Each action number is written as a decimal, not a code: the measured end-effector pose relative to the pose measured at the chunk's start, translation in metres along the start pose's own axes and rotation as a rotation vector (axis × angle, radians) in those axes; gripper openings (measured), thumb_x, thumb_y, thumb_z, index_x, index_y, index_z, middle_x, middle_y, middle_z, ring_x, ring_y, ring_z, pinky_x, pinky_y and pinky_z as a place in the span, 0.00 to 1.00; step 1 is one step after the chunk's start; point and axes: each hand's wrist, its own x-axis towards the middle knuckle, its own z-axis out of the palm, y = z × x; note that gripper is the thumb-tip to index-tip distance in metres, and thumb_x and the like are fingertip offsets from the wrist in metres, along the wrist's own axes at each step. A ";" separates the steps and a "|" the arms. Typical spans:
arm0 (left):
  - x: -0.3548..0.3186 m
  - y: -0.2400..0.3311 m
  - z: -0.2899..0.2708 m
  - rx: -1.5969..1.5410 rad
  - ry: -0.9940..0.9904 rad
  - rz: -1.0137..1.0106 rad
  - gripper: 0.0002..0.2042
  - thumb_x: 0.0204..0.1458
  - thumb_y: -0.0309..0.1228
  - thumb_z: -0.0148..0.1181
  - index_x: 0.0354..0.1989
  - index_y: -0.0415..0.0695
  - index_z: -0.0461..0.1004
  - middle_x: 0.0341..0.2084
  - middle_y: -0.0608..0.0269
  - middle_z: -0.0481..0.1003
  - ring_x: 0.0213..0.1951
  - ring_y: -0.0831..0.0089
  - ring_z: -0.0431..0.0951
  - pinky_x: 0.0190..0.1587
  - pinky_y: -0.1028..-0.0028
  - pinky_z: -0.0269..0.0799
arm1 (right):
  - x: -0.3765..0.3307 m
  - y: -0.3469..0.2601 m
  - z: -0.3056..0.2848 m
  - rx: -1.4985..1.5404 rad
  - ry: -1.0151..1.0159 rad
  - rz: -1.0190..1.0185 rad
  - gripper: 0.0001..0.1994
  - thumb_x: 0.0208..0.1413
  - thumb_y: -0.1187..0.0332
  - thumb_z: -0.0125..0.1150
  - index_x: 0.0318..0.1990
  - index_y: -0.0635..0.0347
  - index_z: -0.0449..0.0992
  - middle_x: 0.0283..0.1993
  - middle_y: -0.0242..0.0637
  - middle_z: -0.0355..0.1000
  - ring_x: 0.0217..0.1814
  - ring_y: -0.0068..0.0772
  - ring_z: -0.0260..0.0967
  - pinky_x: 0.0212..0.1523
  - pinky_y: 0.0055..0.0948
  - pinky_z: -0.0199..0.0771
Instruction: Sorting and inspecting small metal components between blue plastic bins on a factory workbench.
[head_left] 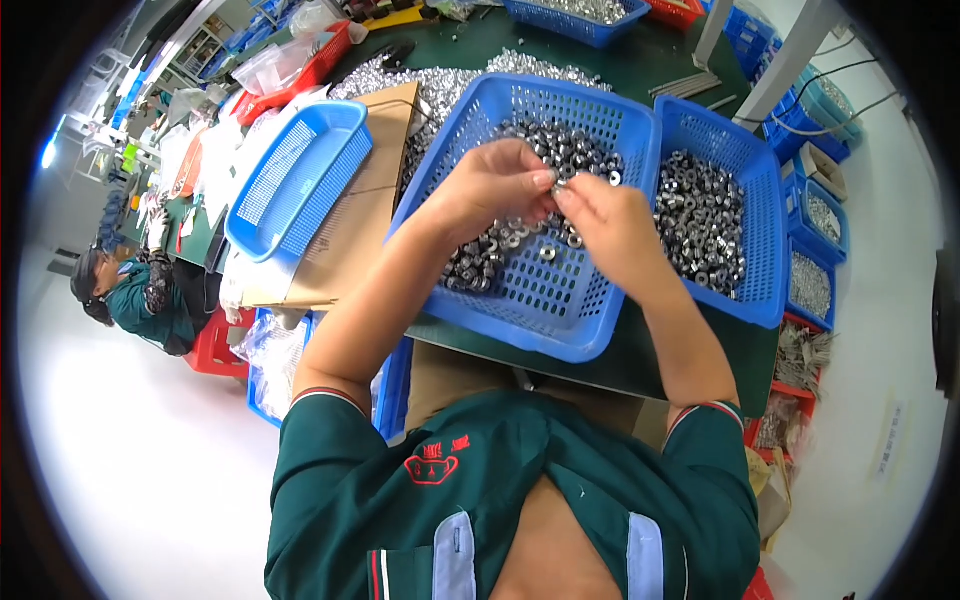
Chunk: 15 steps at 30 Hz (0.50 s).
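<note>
Both hands meet over a blue perforated basket (625, 110) that holds loose shiny metal nut-like rings (575, 150). My left hand (497, 185) is closed, thumb and fingers pinched together. Facing it, my right hand (610, 225) is closed in a pinch too. Between the fingertips a small metal ring (559, 187) shows in part; the fingers cover most of it, and it seems to touch both hands. Under the hands, part of the basket's slotted floor is bare. A second blue basket (770, 230) to the right holds many similar dark metal rings (700, 225).
A blue basket (275, 235) stands on cardboard (375, 205) at the left. Shiny metal parts (440, 90) lie heaped behind on the green table (465, 45). A white post (790, 75) rises at the far right. At far left a person (145, 300) sits on a red stool (217, 350).
</note>
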 end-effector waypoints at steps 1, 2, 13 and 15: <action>0.001 0.000 -0.001 0.040 -0.009 0.019 0.07 0.54 0.28 0.61 0.35 0.38 0.72 0.26 0.59 0.77 0.27 0.72 0.78 0.30 0.74 0.74 | 0.001 0.002 -0.001 0.159 -0.002 0.006 0.13 0.58 0.63 0.55 0.28 0.65 0.72 0.18 0.43 0.68 0.20 0.41 0.70 0.23 0.39 0.64; 0.002 0.002 0.000 0.088 -0.010 0.055 0.06 0.54 0.27 0.60 0.36 0.38 0.72 0.26 0.59 0.78 0.27 0.73 0.78 0.31 0.75 0.74 | 0.004 0.009 -0.001 0.262 -0.073 0.085 0.13 0.59 0.64 0.54 0.28 0.64 0.72 0.18 0.38 0.68 0.20 0.34 0.68 0.23 0.35 0.64; 0.015 -0.026 -0.004 0.543 -0.090 -0.284 0.05 0.49 0.28 0.59 0.31 0.40 0.72 0.28 0.61 0.77 0.29 0.74 0.76 0.33 0.78 0.71 | 0.002 0.000 -0.033 0.332 -0.076 0.187 0.15 0.62 0.61 0.52 0.30 0.66 0.72 0.19 0.33 0.64 0.21 0.20 0.59 0.24 0.25 0.60; 0.010 -0.038 0.012 1.188 -0.171 -0.121 0.11 0.49 0.37 0.62 0.32 0.42 0.74 0.26 0.60 0.76 0.28 0.69 0.76 0.32 0.69 0.71 | -0.002 -0.001 -0.029 0.313 -0.020 0.098 0.15 0.62 0.61 0.52 0.31 0.66 0.72 0.19 0.36 0.65 0.21 0.24 0.61 0.25 0.27 0.61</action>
